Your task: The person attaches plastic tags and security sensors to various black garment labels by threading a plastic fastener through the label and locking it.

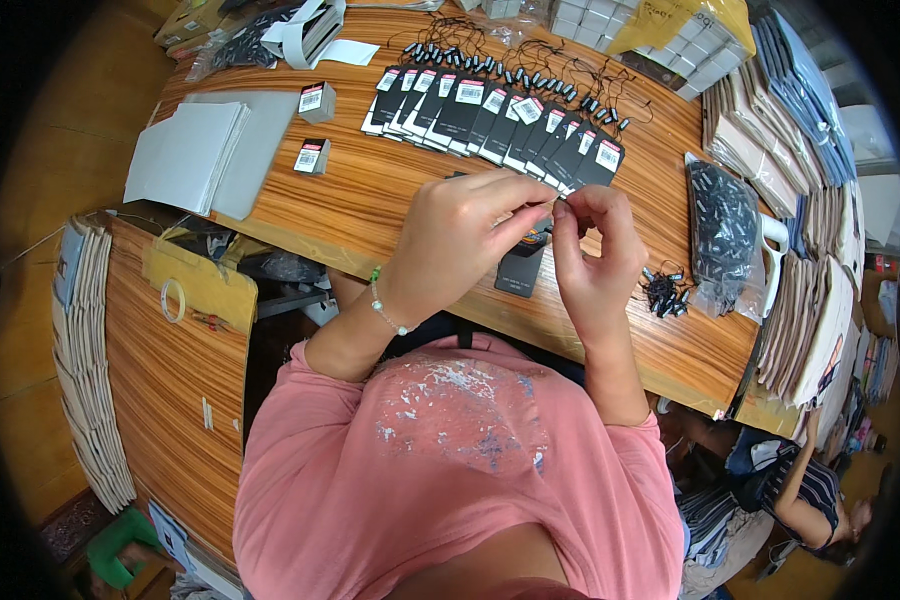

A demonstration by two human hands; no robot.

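My left hand (460,225) and my right hand (600,250) meet over the table's front part, fingertips pinched close together. What they pinch is too small to make out; it may be thin cord. Just below the fingers is a black hang tag (518,277), partly covered by my left hand; whether it hangs or lies on the table I cannot tell. Beyond my hands, a fanned row of black hang tags (460,115) with white stickers lies with its black cords (540,80) pointing away. Beside my right hand sits a small pile of black cords with tips (667,292).
On the right are a clear bag of black cord pieces (722,235), a white handle-like thing (773,262) and stacked bagged garments (805,320). Two small tag stacks (312,155) and white sheets (185,155) lie left. White boxes (620,35) stand at the back. Another person (805,490) is at lower right.
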